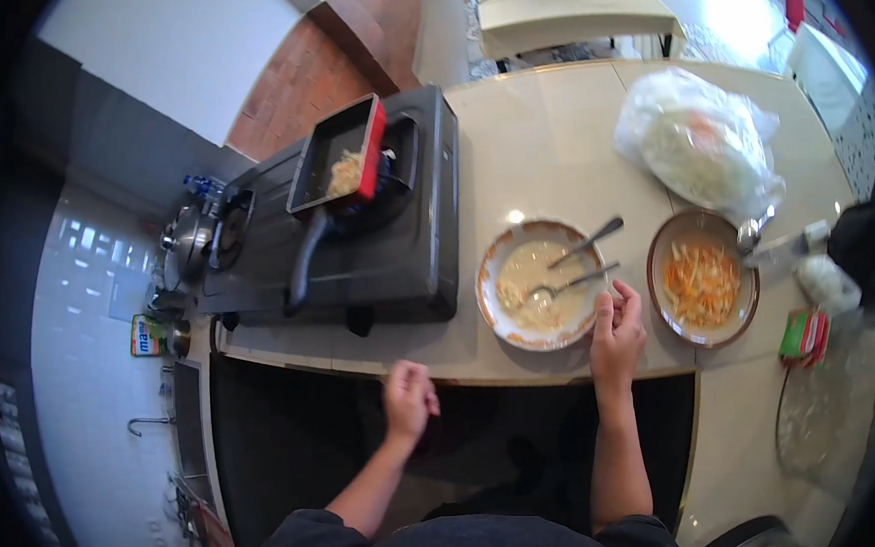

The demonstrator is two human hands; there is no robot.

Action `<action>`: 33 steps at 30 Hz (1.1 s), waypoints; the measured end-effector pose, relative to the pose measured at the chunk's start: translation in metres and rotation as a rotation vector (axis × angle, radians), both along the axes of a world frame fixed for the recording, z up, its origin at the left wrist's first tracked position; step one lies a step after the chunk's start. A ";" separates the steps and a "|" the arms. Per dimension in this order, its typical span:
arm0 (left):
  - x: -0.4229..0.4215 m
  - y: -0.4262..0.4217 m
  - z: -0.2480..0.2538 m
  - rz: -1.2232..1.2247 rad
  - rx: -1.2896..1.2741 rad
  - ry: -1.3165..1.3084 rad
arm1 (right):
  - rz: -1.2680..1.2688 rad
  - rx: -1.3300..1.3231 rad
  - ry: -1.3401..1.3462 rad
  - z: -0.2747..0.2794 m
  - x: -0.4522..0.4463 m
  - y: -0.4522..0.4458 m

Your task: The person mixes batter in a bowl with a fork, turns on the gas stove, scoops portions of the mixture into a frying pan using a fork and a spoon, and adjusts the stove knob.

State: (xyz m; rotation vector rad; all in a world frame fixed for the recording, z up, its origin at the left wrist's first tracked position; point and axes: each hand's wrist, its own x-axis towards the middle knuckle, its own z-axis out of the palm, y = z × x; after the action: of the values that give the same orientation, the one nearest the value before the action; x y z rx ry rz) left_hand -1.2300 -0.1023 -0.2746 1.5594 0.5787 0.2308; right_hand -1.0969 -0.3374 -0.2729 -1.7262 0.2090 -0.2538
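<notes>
My left hand (410, 401) hangs by the counter's front edge, fingers curled into a loose fist with nothing visible in them. At the right rim of a white bowl with a brown-patterned edge (493, 315), my right hand (617, 333) is raised, its fingers partly bent and apart, holding nothing I can see. Whether it touches the rim is unclear. Pale batter (532, 268) fills the bowl, and a spoon (559, 286) and a second utensil (596, 238) lean in it. Right of that hand sits a brown-rimmed bowl (656, 295) of shredded orange and white vegetables (701, 282).
On the black gas stove (407, 265) at left, a red square pan (369, 142) holds some food, its handle (307, 261) pointing toward me. A plastic bag of vegetables (700, 137) lies at back right. A metal spoon (749, 234) and a red-green packet (804, 337) lie farther right.
</notes>
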 end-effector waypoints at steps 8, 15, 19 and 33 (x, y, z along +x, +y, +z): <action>-0.005 0.092 -0.011 0.163 0.404 0.005 | -0.047 0.239 -0.207 -0.031 -0.028 -0.009; 0.014 0.106 -0.010 0.043 0.538 -0.059 | -0.085 0.181 -0.220 -0.036 -0.027 -0.006; 0.018 0.105 -0.005 0.025 0.509 -0.102 | -0.103 0.044 -0.269 -0.034 -0.027 -0.002; 0.027 0.093 0.007 0.095 0.859 -0.027 | -0.129 -0.048 -0.381 -0.033 -0.028 0.007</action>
State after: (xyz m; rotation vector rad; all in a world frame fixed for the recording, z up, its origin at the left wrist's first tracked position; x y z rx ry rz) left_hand -1.2032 -0.0093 -0.2672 2.3485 0.5623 0.6298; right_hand -1.1244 -0.3308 -0.3056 -1.6788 0.0341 -0.6792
